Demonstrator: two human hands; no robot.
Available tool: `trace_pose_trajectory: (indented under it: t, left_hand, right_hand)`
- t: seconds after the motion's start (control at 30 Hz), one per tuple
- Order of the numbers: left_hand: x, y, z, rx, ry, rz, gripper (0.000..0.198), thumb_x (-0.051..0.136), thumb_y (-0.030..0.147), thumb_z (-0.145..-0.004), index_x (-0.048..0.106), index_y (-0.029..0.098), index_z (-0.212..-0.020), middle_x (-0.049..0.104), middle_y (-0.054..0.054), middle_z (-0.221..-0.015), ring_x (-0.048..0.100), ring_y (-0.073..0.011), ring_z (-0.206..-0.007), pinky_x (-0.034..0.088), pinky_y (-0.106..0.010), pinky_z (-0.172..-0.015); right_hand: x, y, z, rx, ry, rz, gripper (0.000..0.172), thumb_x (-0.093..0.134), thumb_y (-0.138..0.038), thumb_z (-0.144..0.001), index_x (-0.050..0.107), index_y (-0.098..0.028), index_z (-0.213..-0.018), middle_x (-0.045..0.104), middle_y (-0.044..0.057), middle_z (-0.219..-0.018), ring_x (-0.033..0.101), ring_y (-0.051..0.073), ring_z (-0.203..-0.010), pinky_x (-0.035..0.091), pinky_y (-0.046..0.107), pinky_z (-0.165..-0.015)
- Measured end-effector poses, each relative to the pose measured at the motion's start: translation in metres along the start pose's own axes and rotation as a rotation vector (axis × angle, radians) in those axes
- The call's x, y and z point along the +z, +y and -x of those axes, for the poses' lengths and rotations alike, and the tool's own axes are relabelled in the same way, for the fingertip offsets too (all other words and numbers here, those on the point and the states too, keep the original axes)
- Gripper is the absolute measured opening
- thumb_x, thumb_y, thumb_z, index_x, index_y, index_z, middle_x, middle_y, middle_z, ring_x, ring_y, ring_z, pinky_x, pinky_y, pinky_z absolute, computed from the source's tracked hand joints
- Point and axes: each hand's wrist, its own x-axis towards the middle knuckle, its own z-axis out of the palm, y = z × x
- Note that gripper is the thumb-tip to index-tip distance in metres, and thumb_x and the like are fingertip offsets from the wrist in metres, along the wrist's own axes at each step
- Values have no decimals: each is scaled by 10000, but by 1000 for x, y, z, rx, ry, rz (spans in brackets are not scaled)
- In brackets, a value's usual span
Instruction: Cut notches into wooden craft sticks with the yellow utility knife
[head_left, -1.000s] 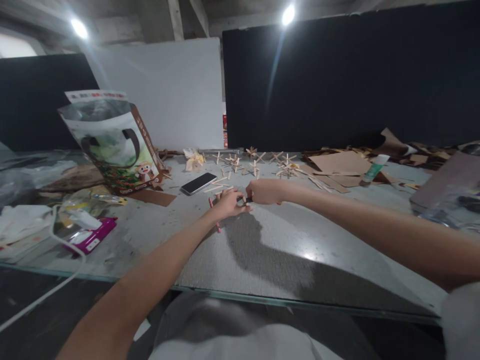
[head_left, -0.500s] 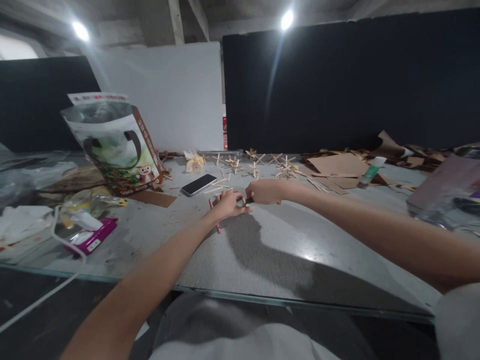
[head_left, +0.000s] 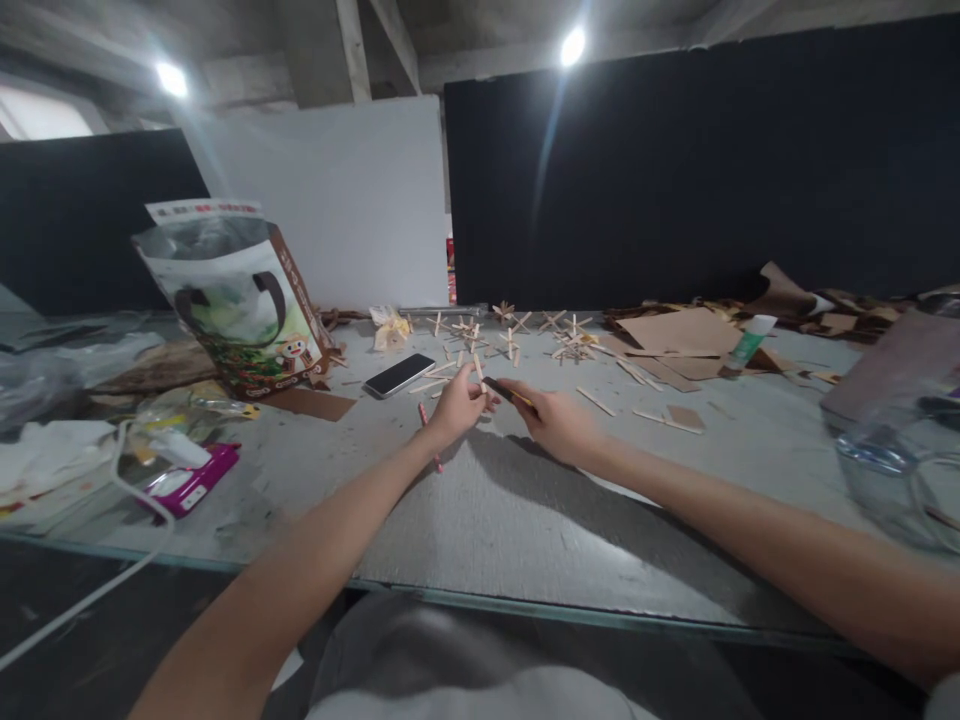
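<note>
My left hand (head_left: pixel 456 406) pinches a short pale wooden stick (head_left: pixel 478 366) that points up and away, just above the grey table (head_left: pixel 525 500). My right hand (head_left: pixel 556 420) lies close to its right, fingers closed round a thin dark tool with a yellowish end (head_left: pixel 508 392) whose tip points toward the left hand. A red pencil-like stick (head_left: pixel 429 432) lies on the table under my left wrist. Loose sticks and several glued cross-shaped stick pieces (head_left: pixel 510 335) are scattered just beyond both hands.
A black phone (head_left: pixel 398 374) lies left of the hands. A printed standing bag (head_left: pixel 240 305) and a magenta packet (head_left: pixel 191 478) with a white cable are at the left. Cardboard pieces (head_left: pixel 679 335) and a green-capped glue tube (head_left: pixel 748 340) are at the right, a clear container (head_left: pixel 900 470) at the far right.
My right hand has drawn back toward me and turned palm-down with the dark tool showing. My left hand has lifted a stick upright. The view has shifted slightly.
</note>
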Motion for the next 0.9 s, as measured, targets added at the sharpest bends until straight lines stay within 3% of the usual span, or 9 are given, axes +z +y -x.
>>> trace_pose_trajectory:
  t: [0.23,0.5,0.7,0.9]
  left_hand:
    - [3,8,5,28,-26,61,310,629,125,-857,504,184,-1134,743,7,-700,724,-144,-590,577,-241,-615]
    - [-1,10,14,98,-38,-190,306,583,82,-802,566,192,-1087,699,38,-653,672,-111,-555,511,-194,-573]
    - [0,15,15,49,-35,-106,266,574,133,-844,524,185,-1101,707,21,-675,679,-132,-558,526,-225,-585]
    - [1,23,21,92,-35,-299,233,586,101,-824,576,208,-1031,660,52,-588,638,-134,-535,485,-226,-588]
  right_hand:
    - [15,3,3,-80,16,17,516,374,-211,-1014,504,-152,-1510,786,163,-1035,719,226,-744,433,280,-646]
    - [-2,-5,-1,-18,-75,-43,488,409,-165,-991,586,-178,-1446,794,120,-920,689,187,-666,393,241,-613]
    - [7,-8,0,9,-21,-70,466,414,-183,-996,581,-153,-1430,796,135,-966,704,195,-695,398,237,-630]
    - [-3,-9,-6,27,-69,-53,471,440,-128,-966,639,-183,-1389,799,145,-1026,726,214,-778,420,246,-666]
